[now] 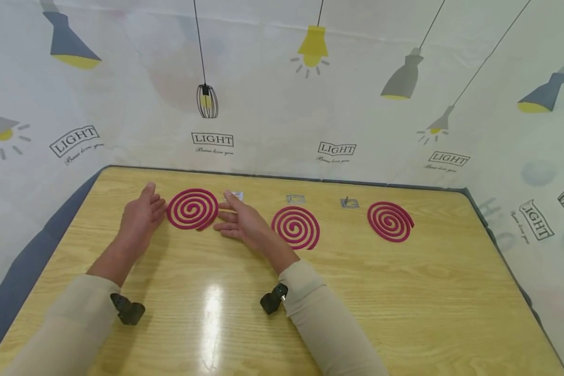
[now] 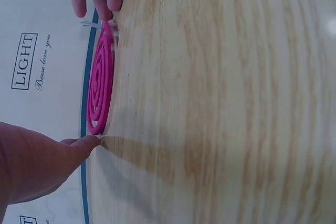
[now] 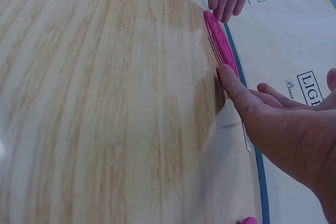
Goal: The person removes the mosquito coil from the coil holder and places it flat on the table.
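Flat on the wooden table point(image 1: 197, 324), the left one of three magenta mosquito coils point(image 1: 191, 209) sits between my two hands. My left hand point(image 1: 140, 215) reaches its left rim with fingertips right at the edge. On the opposite side, the fingertips of my right hand point(image 1: 244, 222) meet the coil's right rim. Fingers on both hands look fairly straight, thumbs raised. The left wrist view shows the coil point(image 2: 100, 90) nearly edge-on, low over the wood. Partly covered by my right hand is a small metal coil stand point(image 1: 235, 196).
A middle coil point(image 1: 295, 227) lies close to my right wrist, and another coil point(image 1: 390, 222) farther right. Two more metal stands, a middle one point(image 1: 295, 199) and a right one point(image 1: 350, 202), lie near the back edge. A lamp-printed wall covering point(image 1: 263, 104) rises behind the table.
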The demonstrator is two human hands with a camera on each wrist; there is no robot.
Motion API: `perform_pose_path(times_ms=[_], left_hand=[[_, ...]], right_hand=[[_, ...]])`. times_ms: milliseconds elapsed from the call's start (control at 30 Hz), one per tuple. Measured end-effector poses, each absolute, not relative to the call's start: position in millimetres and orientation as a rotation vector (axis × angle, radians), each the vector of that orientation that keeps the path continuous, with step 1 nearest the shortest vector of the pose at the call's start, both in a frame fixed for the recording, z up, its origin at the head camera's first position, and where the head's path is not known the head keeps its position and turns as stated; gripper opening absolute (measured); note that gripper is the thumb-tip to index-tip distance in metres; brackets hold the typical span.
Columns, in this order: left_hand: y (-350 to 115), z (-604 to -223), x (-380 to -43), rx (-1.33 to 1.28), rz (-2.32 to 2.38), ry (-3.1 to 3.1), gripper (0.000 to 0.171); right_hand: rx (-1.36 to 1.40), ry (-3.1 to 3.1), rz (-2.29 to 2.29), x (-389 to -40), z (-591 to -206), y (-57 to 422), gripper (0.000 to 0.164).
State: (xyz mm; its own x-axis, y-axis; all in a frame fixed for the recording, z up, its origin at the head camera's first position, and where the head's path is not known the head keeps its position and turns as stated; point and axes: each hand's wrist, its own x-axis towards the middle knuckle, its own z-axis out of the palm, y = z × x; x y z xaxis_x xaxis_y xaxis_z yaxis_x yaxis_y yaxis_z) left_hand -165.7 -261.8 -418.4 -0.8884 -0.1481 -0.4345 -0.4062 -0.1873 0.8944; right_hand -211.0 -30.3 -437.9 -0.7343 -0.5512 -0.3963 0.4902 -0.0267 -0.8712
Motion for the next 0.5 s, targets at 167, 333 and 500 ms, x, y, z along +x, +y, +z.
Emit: perform_pose_path(times_ms=[167, 333, 500], left_hand=[[-262.9, -417.7, -166.1, -0.677, 2.189, 1.888, 0.09], [-262.3, -415.1, -164.4, -0.661, 2.219, 1.866, 0.09], [-260.3, -409.4, -161.8, -0.591, 2.26, 1.876, 0.09]], right_hand=[[-0.086, 1.539, -1.84, -212.6, -435.6, -29.0, 0.076], [-0.075, 1.524, -1.858, -213.6, -434.2, -27.8, 0.077], [-0.074, 1.498, -1.895, -215.3, -429.7, -23.6, 0.076]])
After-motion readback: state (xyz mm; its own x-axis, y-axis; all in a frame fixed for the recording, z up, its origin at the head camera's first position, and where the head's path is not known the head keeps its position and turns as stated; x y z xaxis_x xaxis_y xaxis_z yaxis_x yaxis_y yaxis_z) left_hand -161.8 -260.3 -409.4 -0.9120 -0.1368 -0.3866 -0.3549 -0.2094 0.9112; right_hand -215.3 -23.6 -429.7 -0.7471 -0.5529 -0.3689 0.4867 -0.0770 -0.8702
